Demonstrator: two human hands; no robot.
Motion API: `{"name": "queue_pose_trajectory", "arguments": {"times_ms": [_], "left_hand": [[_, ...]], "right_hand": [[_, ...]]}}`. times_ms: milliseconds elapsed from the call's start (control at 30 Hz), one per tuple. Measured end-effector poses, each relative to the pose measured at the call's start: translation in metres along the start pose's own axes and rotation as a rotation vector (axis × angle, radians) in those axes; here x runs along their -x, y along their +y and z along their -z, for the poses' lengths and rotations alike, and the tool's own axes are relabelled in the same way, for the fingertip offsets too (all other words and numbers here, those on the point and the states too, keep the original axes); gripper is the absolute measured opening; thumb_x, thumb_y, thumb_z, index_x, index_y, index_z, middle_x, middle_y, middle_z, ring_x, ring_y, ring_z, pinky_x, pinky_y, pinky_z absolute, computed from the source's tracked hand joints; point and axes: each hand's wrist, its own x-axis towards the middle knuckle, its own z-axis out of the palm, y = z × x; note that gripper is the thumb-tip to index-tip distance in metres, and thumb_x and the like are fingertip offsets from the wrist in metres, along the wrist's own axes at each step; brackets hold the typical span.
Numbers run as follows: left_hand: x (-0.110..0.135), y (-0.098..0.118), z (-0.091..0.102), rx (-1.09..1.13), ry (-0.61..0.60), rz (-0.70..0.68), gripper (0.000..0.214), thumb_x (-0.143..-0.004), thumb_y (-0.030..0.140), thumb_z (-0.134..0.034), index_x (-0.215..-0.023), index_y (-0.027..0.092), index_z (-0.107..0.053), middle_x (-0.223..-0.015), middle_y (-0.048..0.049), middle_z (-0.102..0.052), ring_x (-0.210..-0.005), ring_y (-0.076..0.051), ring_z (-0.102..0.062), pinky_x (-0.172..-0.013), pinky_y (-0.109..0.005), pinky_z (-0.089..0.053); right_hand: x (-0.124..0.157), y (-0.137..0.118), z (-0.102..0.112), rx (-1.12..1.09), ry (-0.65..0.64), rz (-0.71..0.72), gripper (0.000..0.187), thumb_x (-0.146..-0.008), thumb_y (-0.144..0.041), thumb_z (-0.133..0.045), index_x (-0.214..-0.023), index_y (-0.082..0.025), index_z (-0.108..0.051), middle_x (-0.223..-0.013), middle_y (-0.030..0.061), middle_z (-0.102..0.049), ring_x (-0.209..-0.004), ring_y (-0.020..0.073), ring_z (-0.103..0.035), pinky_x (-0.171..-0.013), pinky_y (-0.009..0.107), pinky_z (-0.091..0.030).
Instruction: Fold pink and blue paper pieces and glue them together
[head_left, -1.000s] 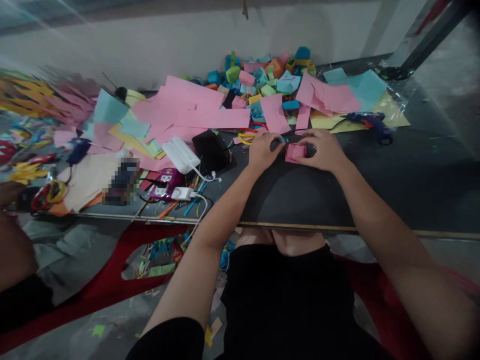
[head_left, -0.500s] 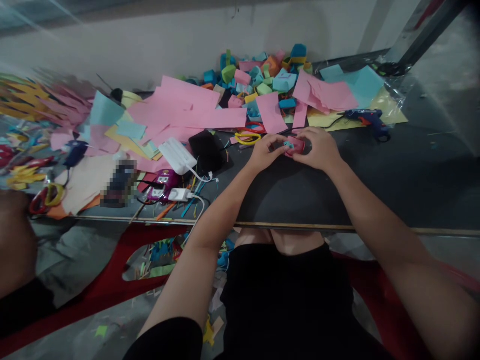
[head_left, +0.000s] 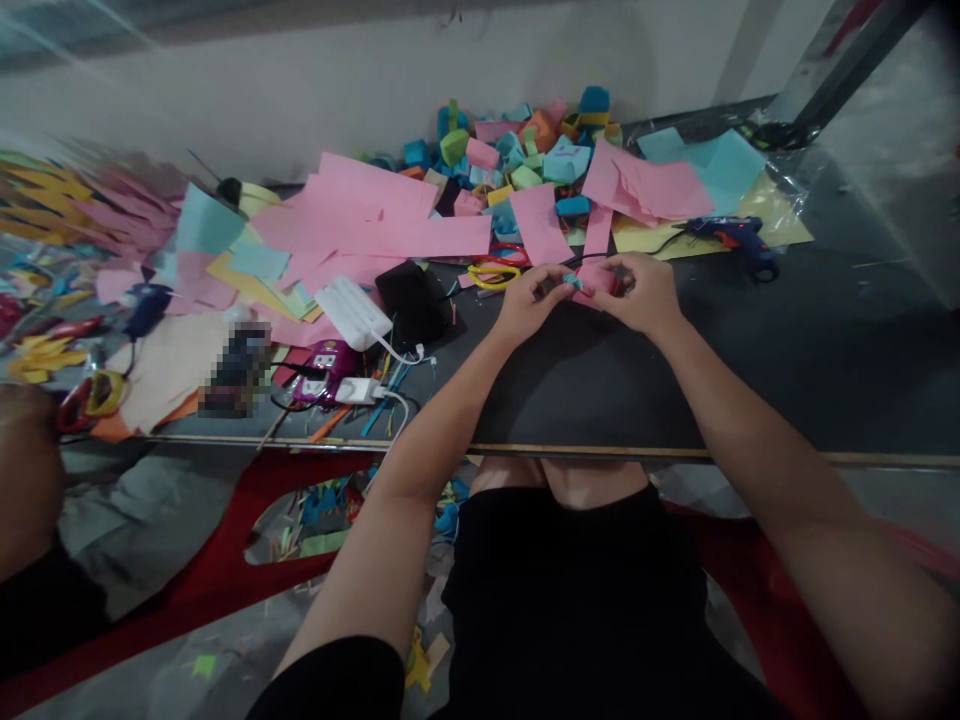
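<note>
My left hand (head_left: 534,300) pinches a small light-blue paper piece (head_left: 572,280) at the near side of a pink folded-paper shape (head_left: 598,282). Thumb and fingers of my right hand (head_left: 645,292) grip that pink shape from the right, and they cover part of it. Both hands are close together above the dark table (head_left: 570,390). Just left of them lie scissors with red and yellow handles (head_left: 495,275). Flat pink paper (head_left: 538,225) lies right behind the hands.
Small coloured paper boxes (head_left: 525,150) are heaped against the wall. A blue glue gun (head_left: 739,238) rests to the right, its cord running toward my hands. A white power bank (head_left: 351,310), a black phone-like object (head_left: 411,303) and a purple power strip (head_left: 326,370) sit left. Another person's arm (head_left: 26,480) is far left.
The pink shape has been turned between my fingers and shows a lighter face. The light-blue piece has shifted slightly left and up with my left fingertips.
</note>
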Motion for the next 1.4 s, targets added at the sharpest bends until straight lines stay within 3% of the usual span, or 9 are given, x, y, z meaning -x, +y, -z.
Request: {"name": "queue_pose_trajectory", "arguments": {"times_ms": [233, 433, 600, 733, 833, 933, 1033, 1267, 1400], "left_hand": [[0.001, 0.003, -0.001, -0.035, 0.004, -0.017, 0.018, -0.098, 0.036, -0.072, -0.108, 0.021, -0.076, -0.102, -0.0049, -0.08, -0.089, -0.015, -0.071, -0.074, -0.026, -0.052], [0.005, 0.01, 0.0, -0.17, -0.015, -0.173, 0.02, -0.099, 0.036, -0.072, -0.113, 0.023, -0.077, -0.109, -0.0073, -0.08, -0.1, -0.019, -0.072, -0.083, -0.03, -0.056], [0.008, 0.013, -0.003, -0.336, -0.091, -0.301, 0.021, -0.101, 0.037, -0.069, -0.113, 0.022, -0.076, -0.109, -0.0076, -0.08, -0.106, -0.021, -0.072, -0.098, -0.037, -0.055], [0.01, 0.01, -0.007, -0.375, -0.111, -0.363, 0.023, -0.102, 0.039, -0.067, -0.114, 0.021, -0.076, -0.107, -0.0081, -0.08, -0.107, -0.022, -0.072, -0.102, -0.038, -0.053], [0.011, 0.006, -0.009, -0.371, -0.102, -0.356, 0.024, -0.102, 0.039, -0.067, -0.116, 0.022, -0.076, -0.108, -0.0079, -0.079, -0.108, -0.022, -0.072, -0.101, -0.038, -0.053], [0.01, 0.005, -0.01, -0.36, -0.046, -0.341, 0.026, -0.103, 0.043, -0.065, -0.116, 0.023, -0.076, -0.109, -0.0078, -0.079, -0.108, -0.022, -0.072, -0.099, -0.038, -0.054], [0.009, 0.008, -0.008, -0.355, 0.04, -0.32, 0.034, -0.106, 0.05, -0.057, -0.114, 0.022, -0.075, -0.108, -0.0084, -0.08, -0.105, -0.021, -0.072, -0.098, -0.038, -0.055], [0.009, 0.01, -0.003, -0.302, 0.175, -0.275, 0.04, -0.106, 0.057, -0.053, -0.117, 0.024, -0.073, -0.115, -0.0109, -0.078, -0.113, -0.024, -0.072, -0.108, -0.045, -0.052], [0.009, 0.009, -0.003, -0.321, 0.199, -0.308, 0.041, -0.107, 0.057, -0.049, -0.117, 0.025, -0.073, -0.117, -0.0099, -0.078, -0.117, -0.024, -0.071, -0.112, -0.046, -0.051]], "right_hand": [[-0.002, 0.003, -0.005, -0.113, 0.064, -0.091, 0.032, -0.071, -0.05, -0.077, -0.089, -0.023, -0.076, -0.088, 0.0076, -0.078, -0.07, 0.0239, -0.065, -0.072, 0.044, -0.055], [-0.004, 0.008, -0.01, -0.301, 0.081, -0.136, 0.027, -0.074, -0.049, -0.077, -0.083, -0.024, -0.074, -0.086, 0.0059, -0.076, -0.071, 0.0214, -0.064, -0.072, 0.04, -0.053], [-0.005, 0.009, -0.013, -0.349, 0.088, -0.178, 0.037, -0.074, -0.058, -0.076, -0.086, -0.023, -0.074, -0.079, 0.0046, -0.072, -0.068, 0.0198, -0.062, -0.068, 0.038, -0.051], [-0.011, 0.016, -0.012, -0.491, 0.075, -0.394, 0.05, -0.076, -0.071, -0.07, -0.09, -0.023, -0.07, -0.074, 0.0051, -0.066, -0.064, 0.0211, -0.062, -0.056, 0.036, -0.047], [-0.016, 0.019, -0.005, -0.697, -0.028, -0.592, 0.058, -0.083, -0.08, -0.055, -0.095, -0.025, -0.065, -0.082, 0.0085, -0.067, -0.075, 0.0254, -0.068, -0.056, 0.036, -0.048], [-0.017, 0.01, 0.007, -0.764, -0.146, -0.615, 0.066, -0.088, -0.085, -0.043, -0.106, -0.026, -0.067, -0.093, 0.0113, -0.072, -0.083, 0.0273, -0.069, -0.058, 0.036, -0.049], [-0.014, -0.006, 0.014, -0.885, -0.178, -0.656, 0.06, -0.093, -0.074, -0.037, -0.107, -0.025, -0.068, -0.1, 0.0119, -0.074, -0.078, 0.0227, -0.065, -0.056, 0.034, -0.045], [-0.005, -0.027, 0.009, -0.954, -0.362, -0.65, 0.063, -0.079, -0.081, -0.049, -0.103, -0.026, -0.066, -0.092, 0.0102, -0.072, -0.071, 0.0226, -0.063, -0.049, 0.032, -0.039], [-0.001, -0.032, 0.008, -0.975, -0.434, -0.655, 0.071, -0.078, -0.085, -0.049, -0.108, -0.024, -0.069, -0.088, 0.0108, -0.074, -0.071, 0.0238, -0.067, -0.049, 0.031, -0.04]]}}
